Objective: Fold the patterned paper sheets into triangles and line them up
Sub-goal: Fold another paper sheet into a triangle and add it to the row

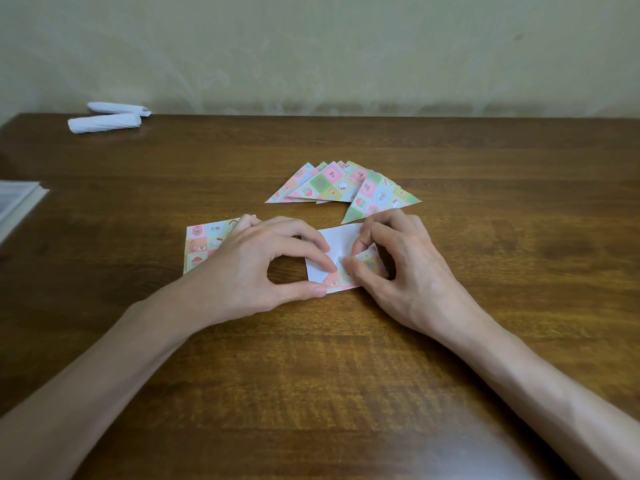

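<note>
Table (pixel 311 358), near centre: left hand (pixel 249 268) and right hand (pixel 408 275) both pinch one paper sheet (pixel 341 237). White back up, patterned corner turned over, right part hidden under fingers. Left hand covers half the flat patterned stack (pixel 201 244). Beyond, folded triangles (pixel 332 185) overlap, count unclear. Far left, two white rolls (pixel 104 123).
</note>
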A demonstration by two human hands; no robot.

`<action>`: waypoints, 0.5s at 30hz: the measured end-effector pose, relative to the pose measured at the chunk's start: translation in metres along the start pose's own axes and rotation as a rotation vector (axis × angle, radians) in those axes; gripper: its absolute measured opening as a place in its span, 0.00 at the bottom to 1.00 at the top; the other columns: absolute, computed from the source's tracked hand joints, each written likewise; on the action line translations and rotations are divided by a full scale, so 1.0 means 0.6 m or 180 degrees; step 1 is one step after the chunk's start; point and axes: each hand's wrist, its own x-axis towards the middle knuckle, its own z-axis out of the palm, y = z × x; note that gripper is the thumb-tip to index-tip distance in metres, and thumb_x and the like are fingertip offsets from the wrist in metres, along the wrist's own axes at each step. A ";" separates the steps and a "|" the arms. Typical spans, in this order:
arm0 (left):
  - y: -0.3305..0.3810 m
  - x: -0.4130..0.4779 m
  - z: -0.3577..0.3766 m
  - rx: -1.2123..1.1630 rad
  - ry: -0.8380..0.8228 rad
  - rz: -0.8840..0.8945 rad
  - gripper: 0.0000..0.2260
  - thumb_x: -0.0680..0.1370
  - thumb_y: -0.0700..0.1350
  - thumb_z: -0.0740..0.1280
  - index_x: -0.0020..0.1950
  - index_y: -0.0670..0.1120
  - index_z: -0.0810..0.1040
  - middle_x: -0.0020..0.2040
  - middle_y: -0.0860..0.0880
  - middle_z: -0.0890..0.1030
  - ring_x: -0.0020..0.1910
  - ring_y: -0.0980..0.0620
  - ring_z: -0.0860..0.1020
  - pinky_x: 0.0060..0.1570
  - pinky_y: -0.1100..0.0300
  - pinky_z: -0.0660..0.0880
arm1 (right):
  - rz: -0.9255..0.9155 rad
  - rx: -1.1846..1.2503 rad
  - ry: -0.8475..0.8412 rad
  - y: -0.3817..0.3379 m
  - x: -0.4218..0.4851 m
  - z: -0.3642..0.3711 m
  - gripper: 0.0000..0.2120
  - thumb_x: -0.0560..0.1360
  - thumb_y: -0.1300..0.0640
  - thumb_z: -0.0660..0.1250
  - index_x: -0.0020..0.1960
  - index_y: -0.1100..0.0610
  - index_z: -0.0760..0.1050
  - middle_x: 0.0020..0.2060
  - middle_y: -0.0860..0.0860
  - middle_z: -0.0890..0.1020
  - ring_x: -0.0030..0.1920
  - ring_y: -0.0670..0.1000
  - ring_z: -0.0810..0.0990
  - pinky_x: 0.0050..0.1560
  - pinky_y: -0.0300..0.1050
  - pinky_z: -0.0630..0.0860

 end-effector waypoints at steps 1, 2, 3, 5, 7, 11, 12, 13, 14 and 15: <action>0.000 0.000 0.000 0.0006 -0.0005 0.0004 0.18 0.72 0.71 0.63 0.55 0.67 0.83 0.63 0.67 0.76 0.69 0.66 0.69 0.68 0.66 0.50 | -0.0011 -0.0013 0.0004 0.000 0.000 0.000 0.05 0.77 0.48 0.72 0.48 0.48 0.78 0.55 0.42 0.75 0.59 0.46 0.70 0.59 0.41 0.68; 0.000 0.000 0.000 0.0012 -0.0003 0.0009 0.18 0.72 0.71 0.63 0.55 0.67 0.83 0.63 0.67 0.76 0.69 0.66 0.69 0.68 0.66 0.51 | -0.0017 -0.0026 0.0010 0.000 0.001 0.001 0.05 0.76 0.48 0.73 0.48 0.48 0.78 0.55 0.43 0.75 0.59 0.47 0.71 0.59 0.41 0.69; 0.001 0.000 0.000 0.0007 0.0008 0.0008 0.18 0.72 0.71 0.63 0.55 0.68 0.84 0.63 0.67 0.76 0.69 0.66 0.69 0.68 0.66 0.51 | -0.0023 -0.0037 0.0020 0.000 0.001 0.002 0.05 0.76 0.49 0.73 0.48 0.48 0.78 0.54 0.43 0.75 0.58 0.47 0.71 0.59 0.42 0.69; 0.001 0.000 0.001 -0.0048 0.0031 -0.0017 0.18 0.72 0.71 0.63 0.55 0.68 0.84 0.63 0.67 0.76 0.69 0.65 0.70 0.68 0.67 0.50 | -0.0021 -0.0041 0.0028 -0.001 0.001 0.001 0.05 0.76 0.49 0.73 0.48 0.47 0.78 0.54 0.43 0.75 0.58 0.47 0.70 0.58 0.42 0.69; 0.001 0.001 0.002 -0.0063 0.0057 -0.0023 0.17 0.72 0.70 0.64 0.54 0.67 0.85 0.62 0.66 0.77 0.69 0.65 0.70 0.67 0.68 0.49 | -0.0016 -0.0047 0.0018 -0.001 -0.001 0.001 0.06 0.76 0.48 0.72 0.50 0.46 0.76 0.54 0.42 0.74 0.57 0.46 0.70 0.58 0.42 0.70; 0.001 0.001 0.003 -0.0048 0.0073 -0.0045 0.17 0.71 0.70 0.66 0.54 0.67 0.85 0.62 0.66 0.77 0.69 0.65 0.70 0.67 0.70 0.49 | 0.0026 -0.0078 0.0062 -0.008 -0.003 0.003 0.16 0.71 0.36 0.68 0.54 0.43 0.75 0.54 0.40 0.74 0.58 0.46 0.69 0.58 0.43 0.70; 0.001 0.001 0.003 -0.0055 0.0064 -0.0045 0.17 0.71 0.70 0.65 0.54 0.67 0.85 0.62 0.66 0.77 0.69 0.65 0.70 0.67 0.71 0.48 | 0.0030 -0.0126 0.0060 -0.010 -0.003 0.004 0.20 0.69 0.33 0.66 0.55 0.43 0.75 0.55 0.40 0.73 0.58 0.46 0.69 0.58 0.44 0.69; 0.002 0.002 0.002 -0.0060 0.0047 -0.0049 0.18 0.71 0.70 0.64 0.54 0.67 0.85 0.62 0.66 0.77 0.68 0.65 0.70 0.66 0.72 0.47 | 0.0013 -0.0205 0.0028 -0.013 -0.004 0.004 0.22 0.68 0.31 0.66 0.57 0.42 0.75 0.55 0.40 0.73 0.58 0.46 0.69 0.59 0.45 0.69; 0.003 0.002 0.002 -0.0055 0.0032 -0.0057 0.17 0.71 0.70 0.65 0.54 0.67 0.85 0.62 0.66 0.77 0.68 0.65 0.71 0.65 0.74 0.46 | -0.0014 -0.0296 -0.0023 -0.014 -0.005 0.005 0.24 0.67 0.30 0.65 0.58 0.42 0.75 0.56 0.40 0.72 0.59 0.46 0.69 0.60 0.46 0.69; 0.003 0.002 0.001 -0.0046 0.0020 -0.0079 0.15 0.72 0.69 0.67 0.54 0.67 0.84 0.62 0.66 0.77 0.68 0.65 0.71 0.64 0.75 0.46 | -0.0034 -0.0375 -0.0072 -0.014 -0.006 0.005 0.26 0.67 0.30 0.65 0.59 0.42 0.74 0.57 0.40 0.71 0.60 0.47 0.68 0.61 0.46 0.68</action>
